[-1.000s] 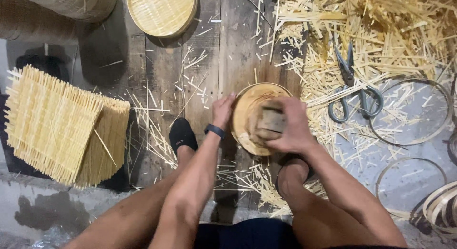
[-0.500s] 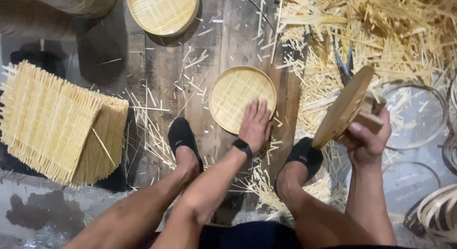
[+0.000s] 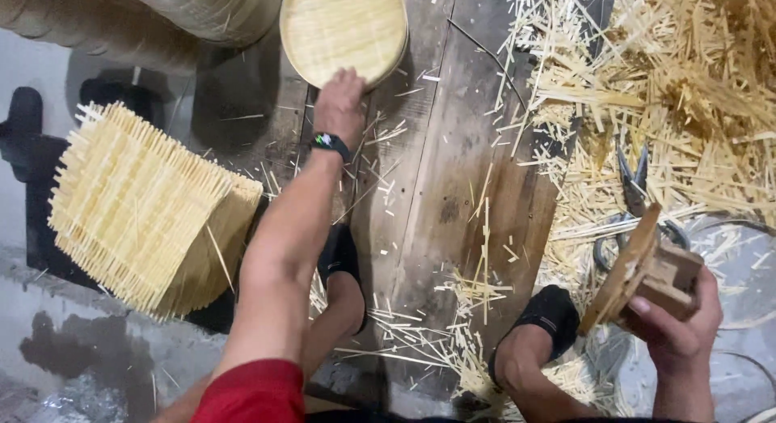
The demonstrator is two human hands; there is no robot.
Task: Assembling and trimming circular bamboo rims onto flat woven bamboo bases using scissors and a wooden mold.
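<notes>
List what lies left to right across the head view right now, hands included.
Stack of square woven bamboo mats → left hand on the round woven tray → bare wooden plank → scissors among the bamboo offcuts → right hand holding the wooden disc tool.

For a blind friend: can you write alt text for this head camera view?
A person's left hand rests on a round woven bamboo tray on wooden planks, while the right hand holds a wooden disc with a block handle. Bamboo offcuts and scissors lie nearby.
</notes>
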